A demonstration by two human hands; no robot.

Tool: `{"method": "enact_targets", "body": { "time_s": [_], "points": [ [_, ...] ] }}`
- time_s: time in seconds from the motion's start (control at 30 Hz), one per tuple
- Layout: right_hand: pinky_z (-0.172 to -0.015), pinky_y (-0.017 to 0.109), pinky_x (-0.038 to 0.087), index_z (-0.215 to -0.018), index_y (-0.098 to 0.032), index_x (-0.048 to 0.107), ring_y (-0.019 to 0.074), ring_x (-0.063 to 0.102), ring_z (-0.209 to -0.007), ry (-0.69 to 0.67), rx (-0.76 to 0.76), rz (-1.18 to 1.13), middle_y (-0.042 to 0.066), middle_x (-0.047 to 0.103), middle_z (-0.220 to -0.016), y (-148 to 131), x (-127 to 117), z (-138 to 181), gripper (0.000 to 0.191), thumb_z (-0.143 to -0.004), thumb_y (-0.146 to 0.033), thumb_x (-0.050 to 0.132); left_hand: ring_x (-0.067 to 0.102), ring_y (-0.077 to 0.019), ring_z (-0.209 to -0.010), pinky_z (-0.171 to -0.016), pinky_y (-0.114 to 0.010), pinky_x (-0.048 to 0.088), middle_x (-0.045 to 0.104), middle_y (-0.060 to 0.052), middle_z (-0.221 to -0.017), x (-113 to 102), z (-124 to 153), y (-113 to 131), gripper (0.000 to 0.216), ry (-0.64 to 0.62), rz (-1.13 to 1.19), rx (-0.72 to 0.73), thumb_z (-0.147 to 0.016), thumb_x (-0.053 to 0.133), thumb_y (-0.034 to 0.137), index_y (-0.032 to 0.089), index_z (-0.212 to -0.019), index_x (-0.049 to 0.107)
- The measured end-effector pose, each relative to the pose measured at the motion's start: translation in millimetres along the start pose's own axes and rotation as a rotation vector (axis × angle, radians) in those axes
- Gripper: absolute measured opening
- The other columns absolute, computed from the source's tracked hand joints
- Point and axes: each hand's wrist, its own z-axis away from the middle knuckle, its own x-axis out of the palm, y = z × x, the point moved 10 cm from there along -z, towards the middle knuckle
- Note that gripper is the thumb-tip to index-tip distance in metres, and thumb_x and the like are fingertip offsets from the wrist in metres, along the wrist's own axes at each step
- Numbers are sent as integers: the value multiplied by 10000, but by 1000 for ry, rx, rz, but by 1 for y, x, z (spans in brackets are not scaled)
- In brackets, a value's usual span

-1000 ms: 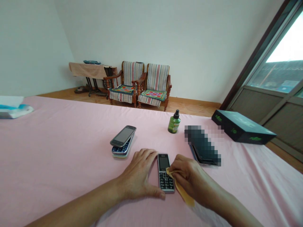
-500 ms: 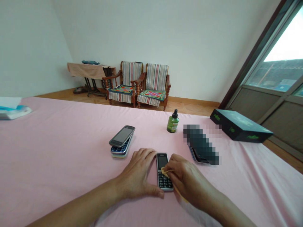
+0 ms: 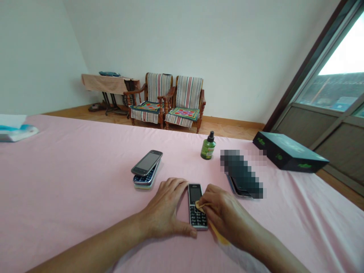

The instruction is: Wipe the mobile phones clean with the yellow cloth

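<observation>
A black keypad phone (image 3: 196,205) lies flat on the pink sheet (image 3: 71,182) in front of me. My left hand (image 3: 165,210) rests beside it, fingers and thumb pressed against its left edge and bottom corner. My right hand (image 3: 223,214) pinches a yellow cloth (image 3: 212,223) and presses it onto the phone's keypad from the right. Part of the cloth trails out under my wrist.
A stack of phones (image 3: 146,169) sits behind my left hand. A green spray bottle (image 3: 208,146) stands further back. A blurred dark stack (image 3: 241,174) lies to the right, a black box with green print (image 3: 288,151) beyond it. A white-blue pack (image 3: 14,129) lies far left.
My right hand has slid the yellow cloth a little leftward onto the phone's keypad. The left hand stays against the phone.
</observation>
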Motion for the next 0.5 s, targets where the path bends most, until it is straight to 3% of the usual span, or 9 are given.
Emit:
{"method": "enact_targets", "body": {
  "time_s": [0.3,0.5],
  "points": [
    [-690,253,415,-845,-170,680,153,539,-792,-20,-55,-36,37,573,-836,-10,4,-1,231,-872,-31,497,443,-366,-1170,-991,-512,350,489,-140,-1295,-1,0,2,954,4,1,6,-572,753,691,212,-1329,424],
    [-671,244,406,-792,-156,653,141,528,-756,-57,-53,21,36,555,-827,-11,5,-1,214,-898,-62,493,441,-363,-1167,-987,-510,355,486,-135,-1298,-1,1,1,932,14,0,19,-586,749,685,217,-1325,426]
  ]
}}
